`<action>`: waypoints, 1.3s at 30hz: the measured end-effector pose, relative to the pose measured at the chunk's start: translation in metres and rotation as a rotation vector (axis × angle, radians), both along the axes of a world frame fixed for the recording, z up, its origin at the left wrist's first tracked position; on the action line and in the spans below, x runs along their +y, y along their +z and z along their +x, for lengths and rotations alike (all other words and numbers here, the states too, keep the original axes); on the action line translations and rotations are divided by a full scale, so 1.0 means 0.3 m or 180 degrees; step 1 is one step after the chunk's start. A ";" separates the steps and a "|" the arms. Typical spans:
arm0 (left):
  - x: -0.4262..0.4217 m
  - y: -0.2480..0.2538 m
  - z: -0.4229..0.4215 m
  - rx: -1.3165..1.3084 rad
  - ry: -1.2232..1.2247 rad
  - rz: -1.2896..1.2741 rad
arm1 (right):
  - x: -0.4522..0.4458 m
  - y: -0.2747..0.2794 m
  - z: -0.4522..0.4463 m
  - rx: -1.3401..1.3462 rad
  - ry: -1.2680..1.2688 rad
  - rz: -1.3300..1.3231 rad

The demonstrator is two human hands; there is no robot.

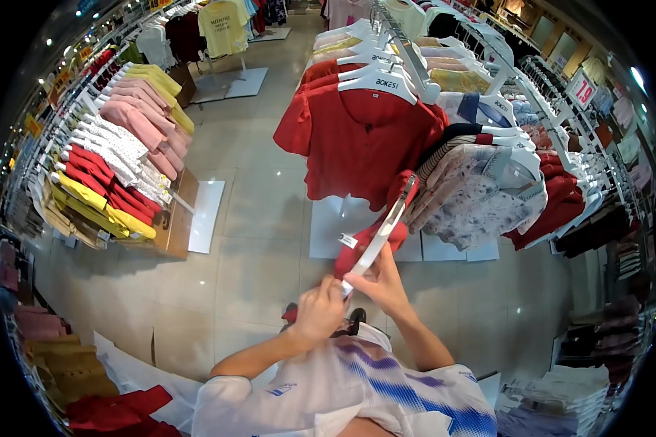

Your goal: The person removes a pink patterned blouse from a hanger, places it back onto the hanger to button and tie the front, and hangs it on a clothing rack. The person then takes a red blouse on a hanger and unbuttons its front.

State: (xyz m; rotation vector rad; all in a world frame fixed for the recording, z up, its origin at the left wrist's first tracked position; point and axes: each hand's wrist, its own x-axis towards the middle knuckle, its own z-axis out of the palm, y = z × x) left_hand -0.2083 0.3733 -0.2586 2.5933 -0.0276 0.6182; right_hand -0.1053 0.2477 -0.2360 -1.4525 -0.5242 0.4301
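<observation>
A white clothes hanger [377, 249] is held edge-on in front of my body, slanting away to the upper right. A red blouse [346, 264] hangs about it, with a small white label [348, 240] showing on the cloth. My left hand [322, 309] is closed at the hanger's near end, against the red cloth; its fingertips are partly hidden. My right hand [383, 282] grips the hanger a little further along, thumb on its near side. Just beyond, red blouses [361, 142] hang on white hangers at the end of a rack [408, 51].
Floral blouses [474, 193] hang on the rack at right. On the left rack are pink shirts [142, 116], white dotted ones and yellow ones [87, 193]. A white base board [208, 215] stands beside the left rack. Folded clothes [116, 408] lie at the lower left.
</observation>
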 end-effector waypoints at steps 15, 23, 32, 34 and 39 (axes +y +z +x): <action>0.187 0.027 0.225 -0.0562 0.0009 -0.0953 | -0.230 0.302 0.311 -0.2330 0.1376 -0.1914; 0.362 0.357 0.372 -0.1038 -0.0976 0.1080 | -0.226 0.434 0.387 -0.2204 0.2153 -0.1512; 0.350 0.384 0.391 -0.0718 -0.1005 0.0692 | -0.419 0.475 0.412 -0.2800 0.0487 -0.1507; 0.344 0.409 0.407 -0.0625 -0.0905 0.0699 | -0.481 0.459 0.411 -0.2785 0.0221 -0.1689; 0.340 0.459 0.493 -0.0678 -0.0809 0.0730 | -0.554 0.370 0.478 -0.2698 -0.0394 -0.2447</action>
